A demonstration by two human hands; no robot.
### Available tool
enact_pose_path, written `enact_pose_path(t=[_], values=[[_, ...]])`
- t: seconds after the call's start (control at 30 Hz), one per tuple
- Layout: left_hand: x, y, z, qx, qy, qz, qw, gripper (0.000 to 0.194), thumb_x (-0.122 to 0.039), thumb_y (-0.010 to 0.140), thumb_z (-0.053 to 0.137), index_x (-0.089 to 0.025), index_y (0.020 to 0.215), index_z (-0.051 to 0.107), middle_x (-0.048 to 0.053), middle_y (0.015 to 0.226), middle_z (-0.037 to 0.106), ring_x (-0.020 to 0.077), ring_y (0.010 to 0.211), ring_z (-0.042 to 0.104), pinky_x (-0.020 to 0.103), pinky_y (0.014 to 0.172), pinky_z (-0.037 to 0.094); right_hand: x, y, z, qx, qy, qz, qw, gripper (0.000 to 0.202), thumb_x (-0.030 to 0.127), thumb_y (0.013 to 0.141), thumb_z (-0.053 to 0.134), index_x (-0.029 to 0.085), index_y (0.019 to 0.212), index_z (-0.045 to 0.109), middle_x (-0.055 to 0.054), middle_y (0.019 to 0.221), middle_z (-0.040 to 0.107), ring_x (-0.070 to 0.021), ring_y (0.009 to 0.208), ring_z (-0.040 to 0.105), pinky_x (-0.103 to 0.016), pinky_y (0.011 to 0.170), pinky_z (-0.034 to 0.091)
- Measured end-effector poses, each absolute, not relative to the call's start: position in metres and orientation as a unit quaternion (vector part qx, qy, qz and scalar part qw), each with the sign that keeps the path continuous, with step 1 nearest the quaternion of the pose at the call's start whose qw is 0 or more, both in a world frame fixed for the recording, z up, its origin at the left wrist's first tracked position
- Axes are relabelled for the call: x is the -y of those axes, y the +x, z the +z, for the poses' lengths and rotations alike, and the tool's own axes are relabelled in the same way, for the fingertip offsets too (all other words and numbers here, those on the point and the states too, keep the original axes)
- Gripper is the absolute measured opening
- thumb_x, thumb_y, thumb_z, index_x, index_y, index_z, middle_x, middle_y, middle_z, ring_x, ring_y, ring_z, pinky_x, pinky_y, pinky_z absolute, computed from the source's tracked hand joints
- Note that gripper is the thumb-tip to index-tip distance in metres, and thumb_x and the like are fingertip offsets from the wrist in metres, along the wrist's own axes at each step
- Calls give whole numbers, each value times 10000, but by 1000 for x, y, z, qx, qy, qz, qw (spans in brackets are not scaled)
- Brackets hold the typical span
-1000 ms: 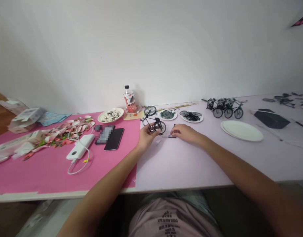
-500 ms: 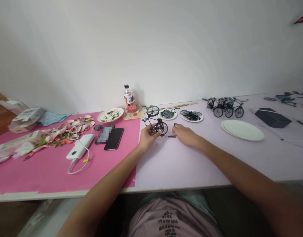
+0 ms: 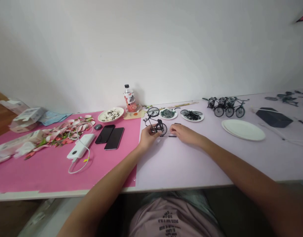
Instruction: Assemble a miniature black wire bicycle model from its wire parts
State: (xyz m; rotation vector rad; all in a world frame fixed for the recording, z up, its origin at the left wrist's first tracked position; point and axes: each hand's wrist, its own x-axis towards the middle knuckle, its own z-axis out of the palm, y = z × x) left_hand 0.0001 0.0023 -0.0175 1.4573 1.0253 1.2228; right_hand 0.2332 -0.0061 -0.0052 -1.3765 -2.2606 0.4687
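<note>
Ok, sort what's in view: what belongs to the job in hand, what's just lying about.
Likely part of the job:
model bicycle in the left hand
thin dark piece near the right hand
green parts
black parts
standing bicycles

Apparently just lying about:
drink bottle
two phones
white cabled device
pink petals

Grips a small black bike (image 3: 159, 125) in the left hand (image 3: 147, 136), with one wheel (image 3: 164, 129) low and the other higher, toward the wall (image 3: 151, 49). Curls the right hand (image 3: 182, 132) just beside, near a thin rod (image 3: 172, 136) on the table (image 3: 190, 164). Faces a bottle (image 3: 130, 99), a bowl (image 3: 100, 118) and two plates (image 3: 202, 118) of dark parts (image 3: 192, 115). Has more bikes (image 3: 229, 108) and white plates (image 3: 244, 129) to the right, petals (image 3: 67, 130), a power bank (image 3: 81, 145) and two phones (image 3: 114, 138) to the left.
</note>
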Motion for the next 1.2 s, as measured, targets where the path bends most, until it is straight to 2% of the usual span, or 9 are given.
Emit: enact_pose_path(t=[0.1, 0.2, 0.47, 0.63, 0.83, 1.0, 1.2], values=[[-3, 0, -18, -417, 600, 500, 465, 575, -268, 705, 913, -123, 1220, 704, 119, 1047, 793, 218, 861, 745, 330, 810, 605, 5, 230, -6, 802, -486, 193, 287, 167, 266, 988, 485, 220, 978, 645, -65, 1046, 703, -221, 928, 628, -339, 821, 470], [-4, 0, -19, -427, 603, 497, 455, 562, -264, 715, 901, -119, 1222, 708, 113, 1000, 795, 199, 794, 734, 310, 758, 596, 7, 227, -4, 791, -479, 191, 329, 182, 345, 989, 534, 220, 995, 667, -78, 1053, 715, -227, 923, 641, -348, 815, 493], [-5, 0, -22, -427, 614, 499, 438, 522, -246, 716, 894, -145, 1200, 727, 105, 1011, 798, 192, 799, 732, 295, 746, 588, 14, 221, 2, 768, -466, 172, 404, 146, 365, 933, 634, 237, 1002, 624, -74, 988, 728, -219, 840, 649, -341, 741, 514], [-8, 0, -27, -408, 601, 509, 462, 593, -258, 664, 941, -148, 1203, 720, 110, 1016, 795, 206, 821, 747, 308, 765, 602, 20, 214, 4, 776, -451, 178, 405, 134, 369, 940, 621, 237, 925, 601, -61, 959, 713, -210, 838, 643, -315, 696, 489], [-7, 1, -27, -421, 611, 485, 463, 605, -279, 704, 925, -135, 1246, 699, 126, 1035, 792, 210, 807, 753, 309, 749, 597, 20, 211, 2, 769, -458, 185, 406, 159, 384, 940, 636, 235, 905, 594, -55, 940, 706, -208, 846, 640, -313, 699, 481], [-7, 1, -29, -416, 612, 483, 468, 633, -290, 705, 928, -128, 1266, 681, 142, 1077, 785, 217, 844, 757, 325, 776, 609, 15, 212, -5, 778, -452, 168, 404, 128, 358, 926, 666, 238, 912, 623, -50, 944, 715, -213, 859, 643, -325, 731, 489], [-6, 4, -31, -396, 615, 487, 479, 620, -301, 695, 934, -145, 1246, 696, 133, 1086, 783, 204, 840, 753, 316, 779, 618, 15, 213, -6, 785, -458, 145, 391, 187, 409, 971, 623, 246, 903, 685, -65, 964, 726, -241, 903, 650, -360, 789, 495]])
